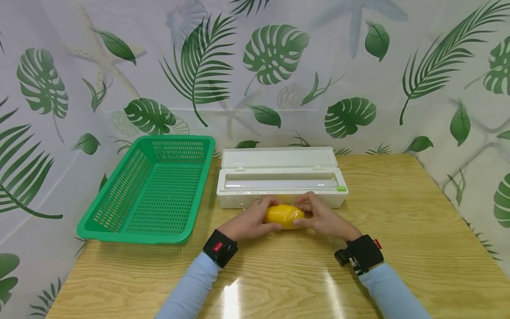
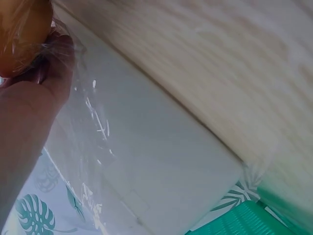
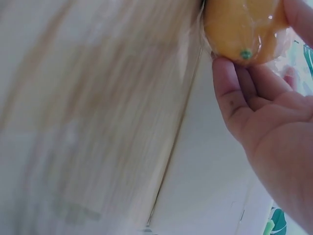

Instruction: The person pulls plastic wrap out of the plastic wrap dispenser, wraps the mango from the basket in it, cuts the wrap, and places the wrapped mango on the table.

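Observation:
A yellow fruit, by its shape a mango (image 1: 283, 216), is covered in shiny clear cling film in front of a white film box (image 1: 279, 201). My left hand (image 1: 256, 218) grips its left end and my right hand (image 1: 324, 217) its right end. In the right wrist view, a small green stem spot shows on the mango (image 3: 239, 29) beside the right fingertips. Loose cling film (image 2: 98, 127) trails from the left hand across the box in the left wrist view. The box's lid (image 1: 279, 158) is raised, with a film roll (image 1: 280, 184) lying inside.
To the left stands a green plastic basket (image 1: 195, 195) with slotted walls. A small light-green piece (image 1: 341, 188) sits at the box's right end. Wooden table (image 1: 398, 221) extends around the box, and a leaf-patterned cloth (image 1: 303, 102) hangs behind.

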`<act>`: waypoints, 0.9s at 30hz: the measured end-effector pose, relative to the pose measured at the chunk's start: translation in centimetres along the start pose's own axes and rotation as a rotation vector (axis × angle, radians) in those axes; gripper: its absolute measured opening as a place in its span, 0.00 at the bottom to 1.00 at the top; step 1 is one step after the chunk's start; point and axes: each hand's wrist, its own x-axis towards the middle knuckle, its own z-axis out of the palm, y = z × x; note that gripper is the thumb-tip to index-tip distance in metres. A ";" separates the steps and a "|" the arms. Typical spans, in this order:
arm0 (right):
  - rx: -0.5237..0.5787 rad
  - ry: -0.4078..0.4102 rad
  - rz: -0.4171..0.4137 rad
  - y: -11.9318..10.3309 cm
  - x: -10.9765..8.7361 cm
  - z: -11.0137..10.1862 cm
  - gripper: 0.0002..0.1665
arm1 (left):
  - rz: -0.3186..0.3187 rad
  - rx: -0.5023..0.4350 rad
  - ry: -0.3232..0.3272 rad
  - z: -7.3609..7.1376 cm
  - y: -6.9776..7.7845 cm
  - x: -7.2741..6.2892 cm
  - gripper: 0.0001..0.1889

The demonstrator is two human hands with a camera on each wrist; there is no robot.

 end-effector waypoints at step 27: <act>-0.154 0.121 -0.091 -0.3 -0.3 0.6 0.25 | -0.042 0.111 0.026 0.2 0.4 -0.7 0.32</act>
